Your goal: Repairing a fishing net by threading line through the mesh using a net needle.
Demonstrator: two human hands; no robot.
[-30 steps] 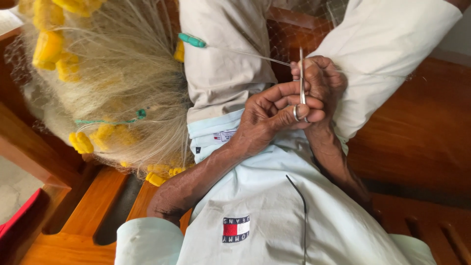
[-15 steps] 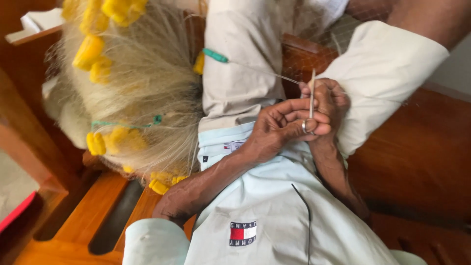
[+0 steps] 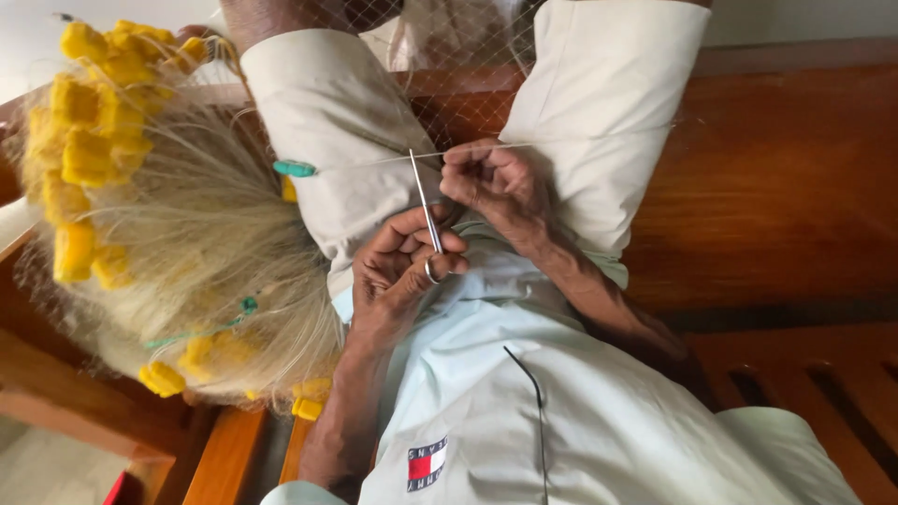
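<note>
Steel scissors (image 3: 426, 204) now tilted, hands (image 3: 402, 262) apart.

Materials under your view:
- Scissors (image 3: 426, 208): slim, bright metal blades, smooth and glossy, in your left hand (image 3: 402, 262).
- Thread (image 3: 468, 151): fine, pale, taut line pinched by your right hand (image 3: 496, 187).
- Net (image 3: 196, 243): heaped, hair-thin translucent filament, straw-pale, slightly shiny.
- Floats (image 3: 89, 140): yellow foam-like blocks, matt and rough-edged.
- Netting needle (image 3: 295, 168): small teal plastic piece, smooth.
- Trousers (image 3: 599, 103): cream woven cloth, matt.
- Shirt (image 3: 580, 411): pale cloth, matt, soft folds.
- Bench (image 3: 786, 187): reddish-brown wood, varnished, glossy.
</note>
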